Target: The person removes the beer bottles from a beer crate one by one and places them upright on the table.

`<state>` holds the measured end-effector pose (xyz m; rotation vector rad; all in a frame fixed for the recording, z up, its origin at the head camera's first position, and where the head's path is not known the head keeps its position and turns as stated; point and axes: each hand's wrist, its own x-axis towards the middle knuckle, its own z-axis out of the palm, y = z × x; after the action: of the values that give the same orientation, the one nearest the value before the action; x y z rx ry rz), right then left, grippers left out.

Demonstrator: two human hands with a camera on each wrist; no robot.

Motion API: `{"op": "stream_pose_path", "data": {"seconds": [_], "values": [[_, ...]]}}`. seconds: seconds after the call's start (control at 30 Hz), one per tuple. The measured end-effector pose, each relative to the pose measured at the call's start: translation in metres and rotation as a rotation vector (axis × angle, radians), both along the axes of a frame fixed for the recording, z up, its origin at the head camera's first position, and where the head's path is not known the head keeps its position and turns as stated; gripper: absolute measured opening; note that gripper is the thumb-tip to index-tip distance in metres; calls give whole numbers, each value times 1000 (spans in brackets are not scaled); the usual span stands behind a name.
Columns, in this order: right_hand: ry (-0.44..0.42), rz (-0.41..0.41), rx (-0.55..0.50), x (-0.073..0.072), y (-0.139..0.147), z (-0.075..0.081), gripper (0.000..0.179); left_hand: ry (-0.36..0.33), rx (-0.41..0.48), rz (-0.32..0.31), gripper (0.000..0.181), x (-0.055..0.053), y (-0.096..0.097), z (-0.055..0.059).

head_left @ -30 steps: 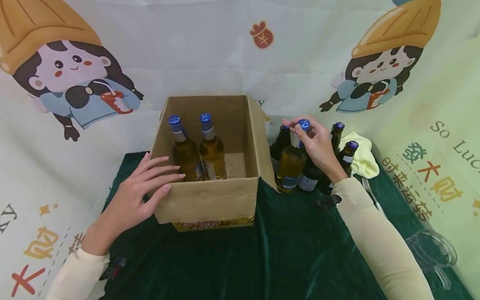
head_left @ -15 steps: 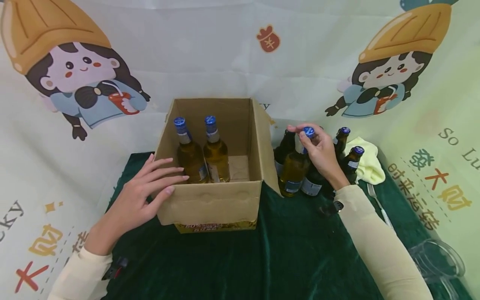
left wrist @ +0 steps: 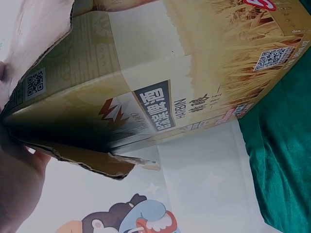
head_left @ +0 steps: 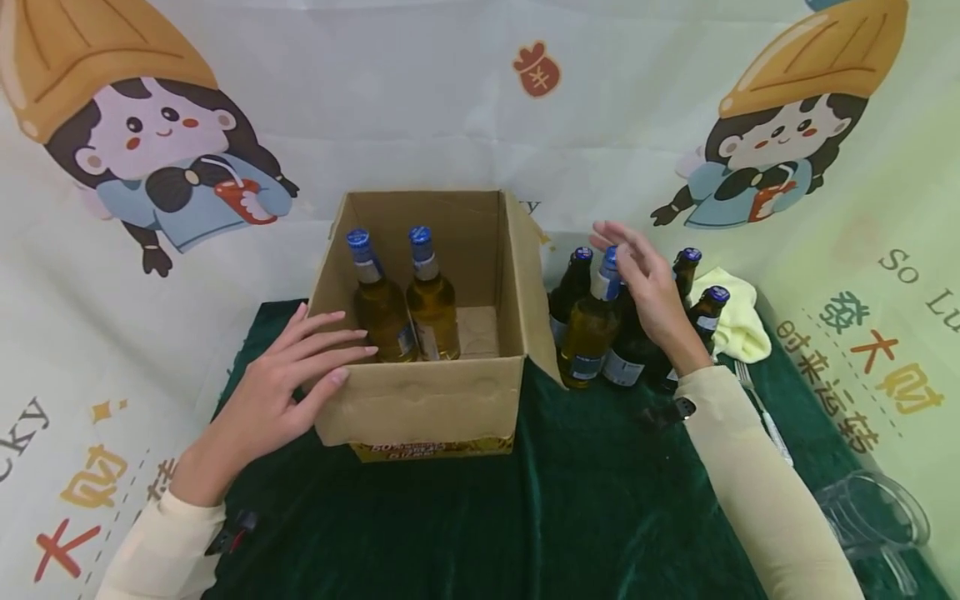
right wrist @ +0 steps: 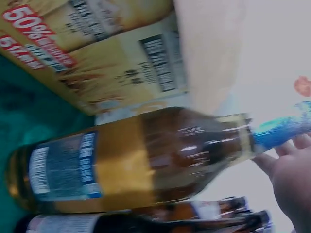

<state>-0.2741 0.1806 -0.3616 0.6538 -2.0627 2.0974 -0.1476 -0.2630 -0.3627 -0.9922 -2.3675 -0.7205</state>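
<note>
In the head view my left hand (head_left: 273, 392) rests on the front left edge of a cardboard beer box (head_left: 420, 404), fingers straight over the rim. Two amber beer bottles with blue caps, a left one (head_left: 378, 312) and a right one (head_left: 432, 308), stand inside. Right of the box, my right hand (head_left: 652, 287) is at the blue-wrapped neck of another amber beer bottle (head_left: 588, 337), its fingers loosely extended. In the right wrist view the fingers lie beside the neck of that beer bottle (right wrist: 165, 155), not wrapped round it. The bottle stands upright on the green cloth.
Several dark bottles (head_left: 624, 350) stand close around the right hand. Behind them lies a pale yellow cloth (head_left: 731, 321), with a fork (head_left: 761, 408) beside it. A clear glass mug (head_left: 873, 517) is at the right edge. The box's right flap (head_left: 536, 300) sticks outward.
My right hand has loosened from the amber bottle's neck, its fingers straightening and rising slightly. The bottle's cap and neck show more now. The left hand stays on the box.
</note>
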Motion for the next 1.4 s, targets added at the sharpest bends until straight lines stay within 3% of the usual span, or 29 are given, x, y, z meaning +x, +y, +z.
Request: {"op": "stream_pose_path", "data": {"seconds": [0.2,0.37,0.57,0.7,0.83,1.0,1.17,1.4], "values": [[37,80,-242,6,-3,35,68,1,-1,20,32,0,-4,0],[95,141,-324,6,-15,60,74,-31,-21,50,35,1,-10,0],[132,260,-323,-4,-53,81,73,-12,-4,60,32,5,-15,0],[112,321,-313,-16,-84,91,67,-21,1,54,33,6,-15,-1],[55,340,-304,-26,-115,104,54,-25,7,47,35,4,-13,-3],[26,342,-291,-38,-149,124,50,-31,3,47,36,3,-9,-3],[17,340,-257,-48,-172,127,50,-16,-7,38,35,3,-5,-2],[-65,337,-166,-60,-190,108,53,-21,-17,39,35,2,-3,0]]}}
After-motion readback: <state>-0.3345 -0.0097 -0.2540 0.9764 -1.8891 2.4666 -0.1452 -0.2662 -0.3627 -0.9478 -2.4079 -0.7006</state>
